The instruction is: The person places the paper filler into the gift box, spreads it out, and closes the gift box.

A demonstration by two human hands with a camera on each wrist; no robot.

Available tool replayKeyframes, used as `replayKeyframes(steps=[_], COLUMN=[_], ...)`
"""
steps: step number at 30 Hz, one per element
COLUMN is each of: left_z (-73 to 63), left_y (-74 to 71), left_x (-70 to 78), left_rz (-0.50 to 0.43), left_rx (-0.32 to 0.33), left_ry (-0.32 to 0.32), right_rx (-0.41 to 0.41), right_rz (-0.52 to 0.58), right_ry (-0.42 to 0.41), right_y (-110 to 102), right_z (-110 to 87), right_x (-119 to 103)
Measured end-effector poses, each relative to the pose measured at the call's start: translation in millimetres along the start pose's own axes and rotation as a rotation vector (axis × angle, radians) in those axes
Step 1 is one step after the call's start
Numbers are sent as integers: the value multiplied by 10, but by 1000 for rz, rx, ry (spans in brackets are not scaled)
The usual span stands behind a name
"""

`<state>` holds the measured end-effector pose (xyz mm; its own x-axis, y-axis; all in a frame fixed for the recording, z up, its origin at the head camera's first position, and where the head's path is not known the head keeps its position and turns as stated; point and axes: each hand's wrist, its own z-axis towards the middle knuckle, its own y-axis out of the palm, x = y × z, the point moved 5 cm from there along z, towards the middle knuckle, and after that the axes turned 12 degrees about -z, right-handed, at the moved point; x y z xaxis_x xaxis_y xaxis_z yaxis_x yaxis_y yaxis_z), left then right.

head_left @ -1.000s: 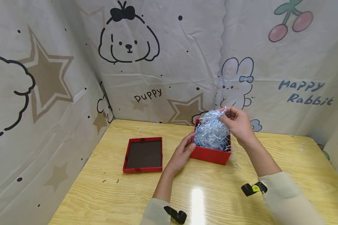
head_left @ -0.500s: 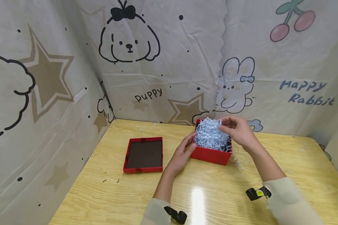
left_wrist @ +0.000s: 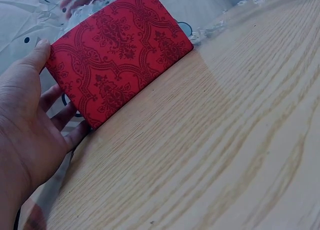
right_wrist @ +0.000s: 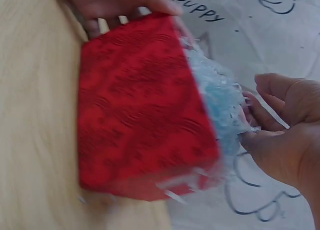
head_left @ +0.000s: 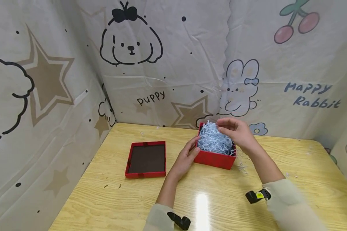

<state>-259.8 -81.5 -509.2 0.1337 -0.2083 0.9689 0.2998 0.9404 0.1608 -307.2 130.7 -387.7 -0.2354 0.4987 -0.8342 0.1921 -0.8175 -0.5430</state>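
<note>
A red patterned box (head_left: 214, 159) stands on the table, filled with pale blue shredded paper (head_left: 214, 139) that heaps above its rim. My left hand (head_left: 185, 158) rests against the box's left side, fingers spread along the wall and thumb at the near corner. In the left wrist view, that thumb (left_wrist: 42, 52) touches the top corner. Over the right part of the heap is my right hand (head_left: 238, 133), its bent fingers and thumb parted and touching the shreds. The right wrist view, partly blurred, shows the fingertips (right_wrist: 250, 109) at the paper. Anything under the shreds is hidden.
To the left lies a red lid (head_left: 146, 175), its dark inside facing up. Loose paper shreds (head_left: 242, 167) lie to the right of the box. A printed curtain (head_left: 162, 80) hangs behind and left of the wooden table (head_left: 104, 199).
The raised clump of shredded paper has come down into the box, and the heap is lower. My right hand lowered with it, then shifted left over the paper. My left hand stays at the box.
</note>
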Motion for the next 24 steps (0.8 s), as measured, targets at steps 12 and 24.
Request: replayKeyframes(steps=[12, 24], left_z=[-10, -15], left_y=[2, -12], left_x=[2, 10], left_rz=[-10, -8], left_rx=[-11, 3], left_ry=[-19, -32], right_rx=[-147, -159], right_rz=[-169, -274], right_ry=[57, 35], right_y=[564, 572], right_z=[213, 244], right_x=[257, 239])
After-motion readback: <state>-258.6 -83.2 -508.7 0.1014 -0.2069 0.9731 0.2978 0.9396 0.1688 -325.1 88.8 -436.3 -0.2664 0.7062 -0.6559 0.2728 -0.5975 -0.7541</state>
